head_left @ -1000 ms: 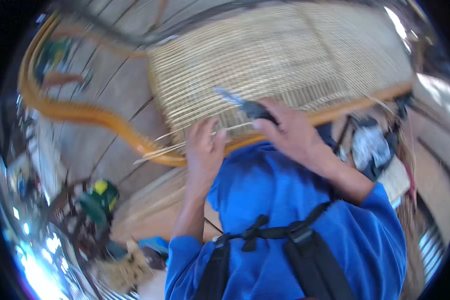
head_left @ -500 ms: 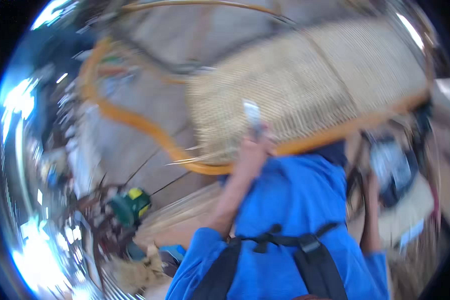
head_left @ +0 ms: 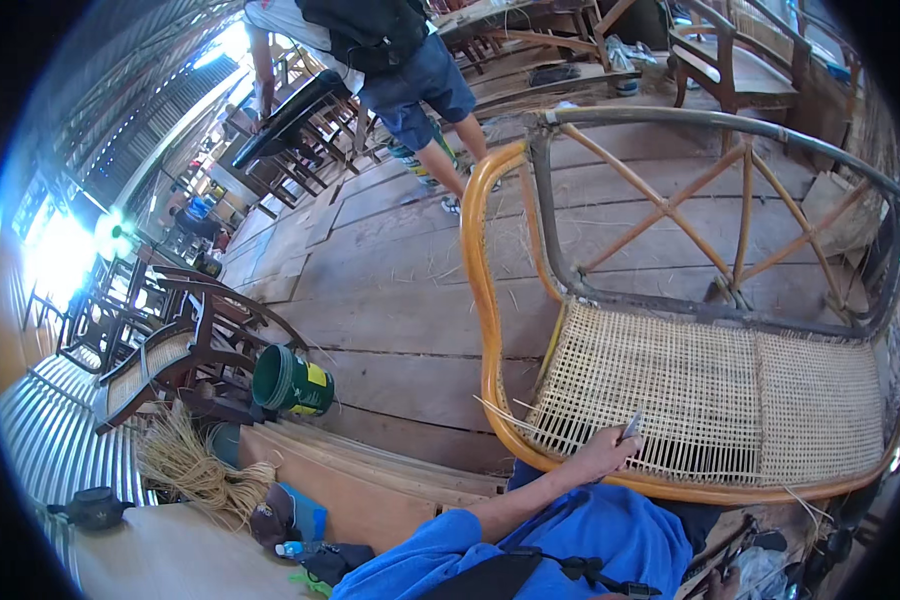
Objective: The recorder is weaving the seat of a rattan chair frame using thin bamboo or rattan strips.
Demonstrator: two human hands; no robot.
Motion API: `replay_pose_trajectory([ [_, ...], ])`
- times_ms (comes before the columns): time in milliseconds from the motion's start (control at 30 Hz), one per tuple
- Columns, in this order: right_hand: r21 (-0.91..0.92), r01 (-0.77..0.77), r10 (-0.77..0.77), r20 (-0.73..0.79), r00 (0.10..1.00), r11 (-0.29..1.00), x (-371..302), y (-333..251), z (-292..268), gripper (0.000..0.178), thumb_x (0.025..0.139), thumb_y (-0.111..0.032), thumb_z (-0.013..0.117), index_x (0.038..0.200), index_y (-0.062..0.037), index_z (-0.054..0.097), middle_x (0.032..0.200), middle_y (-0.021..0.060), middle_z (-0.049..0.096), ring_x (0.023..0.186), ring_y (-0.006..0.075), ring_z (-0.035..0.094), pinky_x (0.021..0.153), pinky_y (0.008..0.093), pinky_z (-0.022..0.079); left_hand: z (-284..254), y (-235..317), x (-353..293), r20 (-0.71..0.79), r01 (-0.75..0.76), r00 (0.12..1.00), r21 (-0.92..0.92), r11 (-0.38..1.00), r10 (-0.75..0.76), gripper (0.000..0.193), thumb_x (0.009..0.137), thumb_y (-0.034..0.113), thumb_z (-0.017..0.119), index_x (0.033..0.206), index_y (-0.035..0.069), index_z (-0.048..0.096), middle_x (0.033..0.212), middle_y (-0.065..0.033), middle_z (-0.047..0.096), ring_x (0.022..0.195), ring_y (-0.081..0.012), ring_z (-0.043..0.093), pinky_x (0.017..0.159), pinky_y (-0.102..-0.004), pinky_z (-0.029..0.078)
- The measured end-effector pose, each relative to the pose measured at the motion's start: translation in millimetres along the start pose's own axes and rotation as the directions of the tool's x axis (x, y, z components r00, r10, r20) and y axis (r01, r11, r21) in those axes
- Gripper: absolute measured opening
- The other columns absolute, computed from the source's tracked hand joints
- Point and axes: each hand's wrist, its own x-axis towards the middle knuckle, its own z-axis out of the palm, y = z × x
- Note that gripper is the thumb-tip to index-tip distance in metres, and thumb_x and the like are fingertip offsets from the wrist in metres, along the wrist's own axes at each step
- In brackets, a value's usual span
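Note:
My left hand (head_left: pixel 606 453) rests at the front rail of a rattan bench frame, closed around a short knife-like tool (head_left: pixel 631 426) with a grey metal blade pointing up. Beneath and beside it lies the woven cane seat (head_left: pixel 660 385), pale and open-meshed. Several cane ends (head_left: pixel 518 418) stick out loose past its left side. An orange-brown rattan pole (head_left: pixel 484 290) forms the curved arm and front edge. What seems to be my right hand (head_left: pixel 722 584) shows only partly at the lower edge, near a crumpled plastic bag (head_left: pixel 765 568); its fingers are not clear.
A green bucket (head_left: pixel 292 381) lies tipped on the plank floor (head_left: pixel 400 375). Left of me are a bundle of cane strands (head_left: pixel 205 465), a dark wooden chair (head_left: pixel 195 345) and stacked boards (head_left: pixel 370 470). Farther off, another person (head_left: pixel 400 80) stands by a dark table.
My view has swung left and up, bringing the other person and far floor into sight. The bench now appears farther right. My left hand still holds the bladed tool at the seat's front.

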Motion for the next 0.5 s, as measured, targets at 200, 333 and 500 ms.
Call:
replay_pose_trajectory([
  [200, 0.013, -0.048, 0.047, 0.016, 0.999, 0.999, 33, -68, 4, 0.038, 0.083, -0.012, 0.058, 0.118, 0.0019, 0.054, 0.097, 0.0097, 0.058, 0.088, 0.0172, 0.054, 0.077, 0.0321, 0.043, -40, -2, -2, -0.131, 0.077, 0.99, 0.208, 0.975, -0.051, 0.032, 0.09, 0.033, 0.051, 0.1, 0.005, 0.064, 0.066, -0.0074, 0.058, 0.056, -0.0151, 0.056, 0.053, -0.0314, 0.046],
  [333, 0.138, 0.186, -0.171, -0.114, 0.979, 0.973, 18, -129, 26, 0.027, 0.087, -0.017, 0.054, 0.109, -0.0015, 0.058, 0.09, 0.0033, 0.053, 0.081, 0.013, 0.048, 0.07, 0.031, 0.04, -82, 2, -22, -0.362, 0.131, 0.929, 0.53, 0.838, 0.083, 0.036, 0.088, 0.037, 0.053, 0.096, 0.004, 0.064, 0.073, -0.0179, 0.064, 0.071, -0.0329, 0.063, 0.063, -0.0427, 0.048],
  [500, 0.138, 0.18, -0.186, 0.028, 0.982, 0.974, 67, -150, 26, 0.032, 0.096, -0.034, 0.041, 0.091, -0.0053, 0.052, 0.081, 0.0057, 0.057, 0.076, 0.0147, 0.054, 0.07, 0.0297, 0.044, -155, -3, -19, -0.479, 0.259, 0.85, 0.742, 0.618, 0.219, 0.036, 0.088, 0.036, 0.05, 0.081, 0.004, 0.063, 0.074, -0.0193, 0.063, 0.073, -0.0388, 0.062, 0.066, -0.0467, 0.048],
])
